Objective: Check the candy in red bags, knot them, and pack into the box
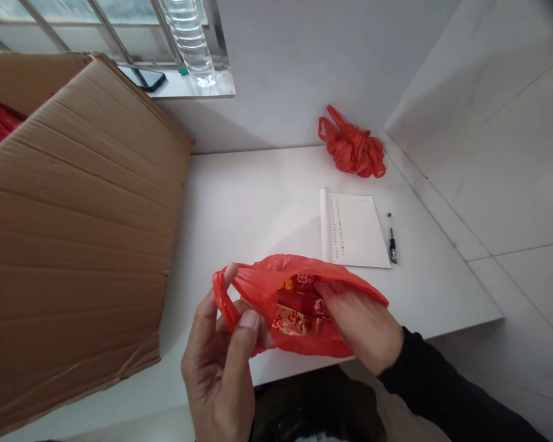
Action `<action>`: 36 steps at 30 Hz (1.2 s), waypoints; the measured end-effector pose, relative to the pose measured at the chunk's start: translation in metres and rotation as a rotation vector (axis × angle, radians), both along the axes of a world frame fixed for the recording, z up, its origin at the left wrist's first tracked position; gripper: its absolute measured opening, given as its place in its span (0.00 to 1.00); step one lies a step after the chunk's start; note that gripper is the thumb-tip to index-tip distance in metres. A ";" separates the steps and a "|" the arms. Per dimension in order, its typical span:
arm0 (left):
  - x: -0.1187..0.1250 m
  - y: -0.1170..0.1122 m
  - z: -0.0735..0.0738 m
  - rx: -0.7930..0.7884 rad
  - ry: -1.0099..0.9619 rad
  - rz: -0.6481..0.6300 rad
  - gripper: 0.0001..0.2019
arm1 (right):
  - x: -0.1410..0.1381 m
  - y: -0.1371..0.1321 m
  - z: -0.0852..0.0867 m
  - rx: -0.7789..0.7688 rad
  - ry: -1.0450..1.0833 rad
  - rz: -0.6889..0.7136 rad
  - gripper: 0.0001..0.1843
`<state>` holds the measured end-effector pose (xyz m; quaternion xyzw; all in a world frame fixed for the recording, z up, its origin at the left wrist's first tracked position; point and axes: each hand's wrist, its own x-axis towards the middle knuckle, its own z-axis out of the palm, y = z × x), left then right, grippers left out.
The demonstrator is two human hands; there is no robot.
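A red plastic bag (286, 265) is spread open near the table's front edge. Its left handle loops over the index finger of my left hand (225, 362), whose thumb pinches the plastic. Through the mouth of the bag, several shiny red and gold packets (292, 320) with printed characters show. My right hand (357, 319) reaches inside from the right; its fingers are hidden among the packets, so what they touch is not visible.
A large cardboard box (96, 233) stands at left. Behind are a crumpled red bag (354, 150), a notebook (357, 230) and a pen (392, 245) on the white table (253, 196). The sill holds a clear bottle (191, 43) and a phone (145, 78). Below is a black-lined bin (322, 399).
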<state>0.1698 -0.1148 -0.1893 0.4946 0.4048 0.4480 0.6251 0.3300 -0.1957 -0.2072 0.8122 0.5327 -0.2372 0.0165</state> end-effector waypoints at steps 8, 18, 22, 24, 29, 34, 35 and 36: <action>-0.007 0.000 -0.007 0.000 0.042 -0.016 0.23 | 0.003 0.026 -0.016 -0.034 -0.096 -0.037 0.21; -0.007 -0.001 -0.001 0.034 0.042 -0.004 0.22 | -0.005 0.032 -0.016 0.240 0.002 0.102 0.19; -0.009 0.002 0.003 0.063 0.036 -0.013 0.23 | -0.006 0.040 -0.019 0.356 0.076 0.066 0.17; -0.010 0.003 0.004 0.068 0.044 -0.001 0.23 | -0.005 0.041 -0.020 0.397 0.108 0.016 0.16; -0.009 0.002 0.004 0.064 0.036 -0.013 0.24 | -0.010 0.037 -0.012 0.358 0.089 -0.006 0.18; -0.009 0.000 0.003 0.062 0.045 -0.011 0.25 | -0.010 0.024 -0.013 0.248 0.067 0.022 0.20; -0.009 -0.001 0.003 0.063 0.049 -0.012 0.25 | -0.008 0.021 -0.015 0.210 0.047 0.018 0.21; -0.009 -0.001 0.002 0.059 0.050 -0.016 0.24 | -0.007 0.018 -0.018 0.175 0.030 0.016 0.22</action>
